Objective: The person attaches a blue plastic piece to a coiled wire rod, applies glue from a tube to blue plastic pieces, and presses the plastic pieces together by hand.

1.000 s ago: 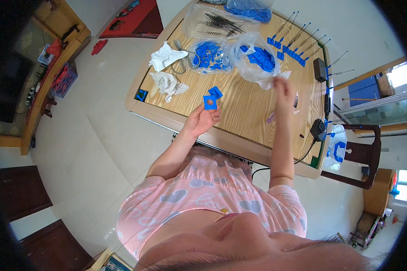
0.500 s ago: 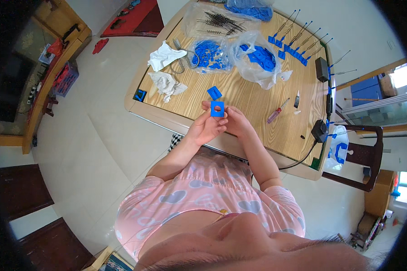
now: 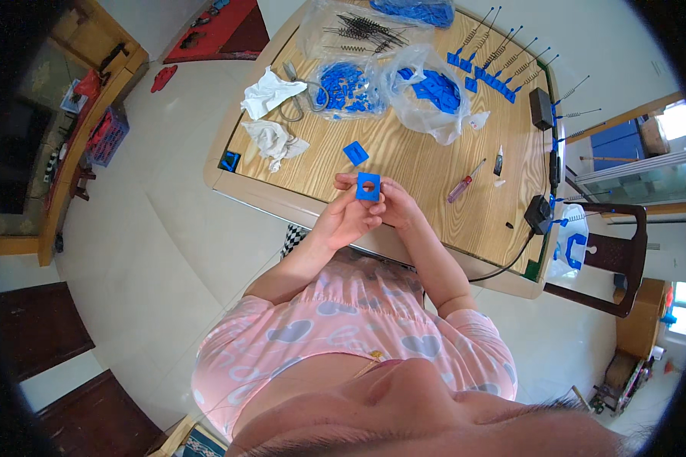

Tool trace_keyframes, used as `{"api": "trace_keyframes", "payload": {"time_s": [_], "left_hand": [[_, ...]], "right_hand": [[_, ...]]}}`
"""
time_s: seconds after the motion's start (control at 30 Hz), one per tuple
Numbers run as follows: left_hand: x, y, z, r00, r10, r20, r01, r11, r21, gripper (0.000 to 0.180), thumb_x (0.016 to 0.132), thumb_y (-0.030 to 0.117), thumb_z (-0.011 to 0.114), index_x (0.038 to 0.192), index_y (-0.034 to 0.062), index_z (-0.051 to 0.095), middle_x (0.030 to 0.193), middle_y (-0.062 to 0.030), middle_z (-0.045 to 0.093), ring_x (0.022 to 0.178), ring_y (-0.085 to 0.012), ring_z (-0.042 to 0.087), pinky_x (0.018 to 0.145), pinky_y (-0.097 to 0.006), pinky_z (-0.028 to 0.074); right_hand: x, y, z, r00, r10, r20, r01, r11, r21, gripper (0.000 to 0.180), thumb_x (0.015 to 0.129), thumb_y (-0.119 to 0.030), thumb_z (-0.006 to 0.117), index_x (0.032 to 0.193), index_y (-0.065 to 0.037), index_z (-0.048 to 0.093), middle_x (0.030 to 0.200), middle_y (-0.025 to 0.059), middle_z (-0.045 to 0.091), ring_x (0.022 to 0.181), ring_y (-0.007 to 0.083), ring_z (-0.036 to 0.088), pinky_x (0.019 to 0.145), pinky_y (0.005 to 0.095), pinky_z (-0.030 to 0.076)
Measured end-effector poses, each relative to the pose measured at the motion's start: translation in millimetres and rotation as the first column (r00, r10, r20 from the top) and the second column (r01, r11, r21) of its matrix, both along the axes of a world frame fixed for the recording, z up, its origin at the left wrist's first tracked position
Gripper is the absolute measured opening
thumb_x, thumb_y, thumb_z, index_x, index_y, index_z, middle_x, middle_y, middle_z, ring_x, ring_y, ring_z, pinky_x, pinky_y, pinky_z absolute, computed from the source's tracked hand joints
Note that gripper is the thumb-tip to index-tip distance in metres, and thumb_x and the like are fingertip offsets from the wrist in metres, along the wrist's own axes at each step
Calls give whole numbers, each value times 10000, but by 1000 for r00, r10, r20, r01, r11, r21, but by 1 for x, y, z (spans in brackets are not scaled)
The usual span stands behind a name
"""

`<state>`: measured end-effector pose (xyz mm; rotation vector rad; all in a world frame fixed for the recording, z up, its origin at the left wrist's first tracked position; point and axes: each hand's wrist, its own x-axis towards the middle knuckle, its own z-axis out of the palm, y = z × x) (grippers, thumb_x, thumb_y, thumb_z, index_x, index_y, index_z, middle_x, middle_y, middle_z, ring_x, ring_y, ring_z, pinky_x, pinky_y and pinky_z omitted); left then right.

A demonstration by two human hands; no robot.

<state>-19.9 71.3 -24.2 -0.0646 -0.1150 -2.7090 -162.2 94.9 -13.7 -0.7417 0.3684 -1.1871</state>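
Observation:
Between my two hands is a small blue square plastic piece with a round hole in it, held above the near edge of the table. My left hand grips its left and lower side with curled fingers. At its right edge, my right hand is closed on the same piece; some of those fingertips are hidden behind it. Just beyond my hands a second blue square piece with a slot lies on the wood-grain table.
Beyond lie crumpled white cloths, a bag of small blue parts, a bag of larger blue pieces and dark springs. To the right are a screwdriver, a small tube, a black adapter and spring-topped blue pieces.
The view has shifted slightly, so the tabletop things sit a little further left and up. Both hands keep their grip on the blue piece, with almost no movement.

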Motion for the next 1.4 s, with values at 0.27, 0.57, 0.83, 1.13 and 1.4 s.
{"api": "trace_keyframes", "payload": {"time_s": [0.27,0.57,0.83,1.13,1.4], "left_hand": [[-3,4,9,1000,5,28,-5,1000,-15,301,904,351,491,1115,137,508,1014,-30,519,839,-166,412,650,-251,374],[-6,5,7,999,20,27,-20,1000,-2,307,906,365,485,1103,132,520,1009,-31,532,831,-170,425,645,-252,377],[8,-1,19,936,82,343,0,973,-232,274,890,329,534,1038,99,526,913,-33,546,825,-162,482,627,-262,400],[-19,-68,22,124,990,60,652,-36,-757,345,787,372,633,848,45,542,694,-91,581,662,-255,591,579,-348,462],[-32,-78,13,31,1000,-6,853,-29,-521,357,766,330,613,941,34,518,850,-167,603,806,-340,595,669,-438,466]], "right_hand": [[0,1,-6,999,-14,36,14,1000,0,680,813,-435,566,1221,97,448,1329,231,393,1235,295,398,1009,399,344],[0,3,-10,996,-32,84,28,998,49,632,832,-385,534,1224,103,440,1327,227,396,1235,286,401,997,391,364],[-17,1,-18,940,-115,322,43,974,221,486,760,-400,637,1075,-36,570,1186,157,521,1098,279,505,976,465,380],[-24,-5,-18,872,-266,410,269,962,52,403,780,-339,641,1085,-84,576,1008,35,634,1020,232,550,1000,604,273],[-24,-3,-12,873,-274,403,261,961,89,396,757,-314,670,1073,-100,565,1002,22,616,1005,205,537,1024,588,238]]}}
